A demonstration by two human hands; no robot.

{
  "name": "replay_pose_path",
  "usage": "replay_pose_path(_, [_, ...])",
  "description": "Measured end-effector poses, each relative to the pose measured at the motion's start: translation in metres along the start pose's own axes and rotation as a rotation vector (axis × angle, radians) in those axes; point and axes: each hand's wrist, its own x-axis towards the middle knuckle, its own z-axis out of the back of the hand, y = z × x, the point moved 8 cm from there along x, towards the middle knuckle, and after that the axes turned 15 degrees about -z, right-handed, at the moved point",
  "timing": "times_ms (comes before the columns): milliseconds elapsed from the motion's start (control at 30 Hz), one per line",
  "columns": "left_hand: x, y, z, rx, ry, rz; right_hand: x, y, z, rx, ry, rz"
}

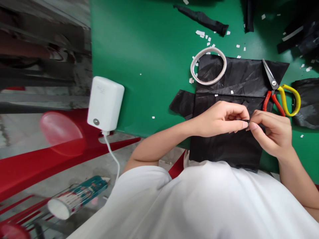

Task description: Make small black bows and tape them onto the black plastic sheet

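Black fabric (pixel 224 146) lies over the front edge of the green table. Above it, my left hand (pixel 225 119) pinches a small dark piece of the fabric between thumb and fingers. Close to its fingertips, my right hand (pixel 271 131) is also closed in a pinch on the dark material; the exact bit held is mostly hidden. A roll of white tape (pixel 193 71) rests on the fabric's upper left part. Scissors (pixel 273 83) with red and yellow handles lie at the fabric's right side, blades parted, just beyond my right hand.
Small white scraps dot the green table (pixel 139 43). A narrow black strip (pixel 203 20) lies at the back, with more black cloth (pixel 307 103) at the right. A white box with a cable (pixel 106 103) sits at the left edge, near a red chair (pixel 57 146).
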Motion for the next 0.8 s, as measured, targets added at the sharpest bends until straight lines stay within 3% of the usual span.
replay_pose_path(400, [0.000, 0.000, 0.000, 0.004, 0.005, -0.027, 0.000, 0.001, 0.001, -0.013, -0.032, 0.004])
replay_pose_path(667, [0.003, -0.005, -0.001, 0.004, -0.004, -0.102, -0.002, -0.003, 0.007, -0.042, -0.146, -0.036])
replay_pose_path(800, [0.002, -0.008, 0.012, 0.027, -0.120, -0.104, -0.001, -0.003, 0.011, -0.071, -0.176, -0.071])
